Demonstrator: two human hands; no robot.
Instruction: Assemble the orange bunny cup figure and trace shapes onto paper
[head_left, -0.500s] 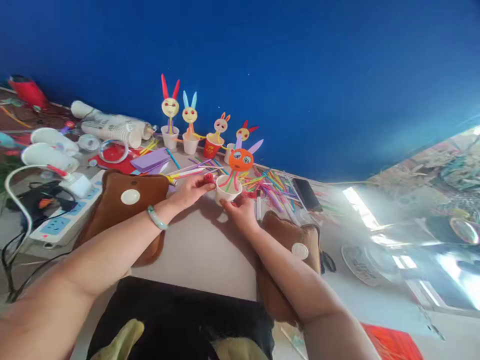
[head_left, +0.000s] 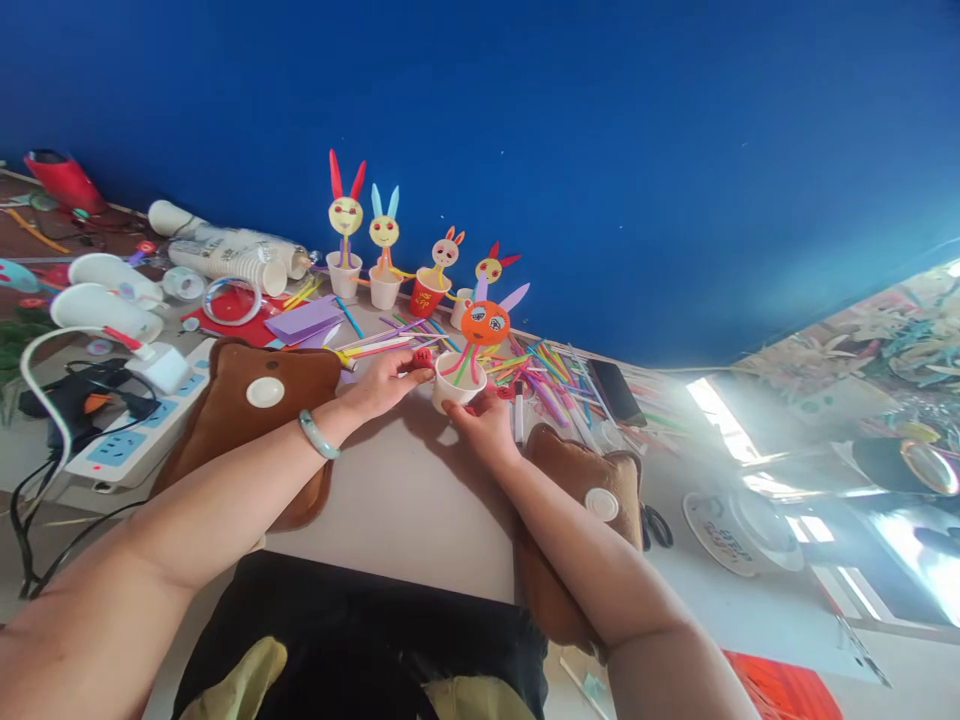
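Observation:
A white paper cup (head_left: 457,384) stands on the table with an orange rabbit face (head_left: 484,324) on coloured straws rising from it. My right hand (head_left: 484,425) grips the cup's near side, fingers closed on it. My left hand (head_left: 386,381) is closed, its fingertips pinching a small red piece (head_left: 422,357) just left of the cup's rim. A green bangle (head_left: 318,436) sits on my left wrist.
Finished rabbit cups (head_left: 386,260) line the blue wall. Loose coloured straws (head_left: 544,375) and a dark phone (head_left: 613,390) lie behind the cup. Brown cushions (head_left: 255,400) flank my arms. A power strip (head_left: 127,440), stacked white cups (head_left: 225,262) and purple paper (head_left: 304,320) lie on the left.
Both hands and the cup stay almost where they were; the view has shifted slightly.

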